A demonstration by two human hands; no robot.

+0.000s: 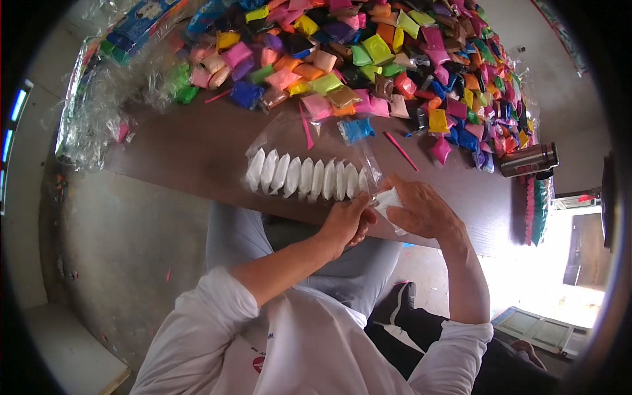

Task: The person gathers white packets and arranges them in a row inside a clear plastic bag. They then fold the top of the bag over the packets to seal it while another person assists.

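A clear plastic bag (pixel 280 138) lies flat near the table's front edge, with a row of several white packets (pixel 306 176) side by side inside it. My left hand (pixel 347 222) is closed at the bag's right end, fingers pinching its edge. My right hand (pixel 421 209) is closed around another white packet (pixel 390 203), right beside my left fingertips. Just beyond the bag are a blue packet (pixel 356 130) and a pink stick (pixel 307 126). Another pink stick (pixel 401 151) lies further right.
A large heap of coloured packets (pixel 375 49) covers the table's far side. Crumpled clear plastic (pixel 99 99) lies at the left. A metal mug (pixel 528 160) lies at the right edge. Another person's shoe (pixel 403 303) shows below the table (pixel 178 151).
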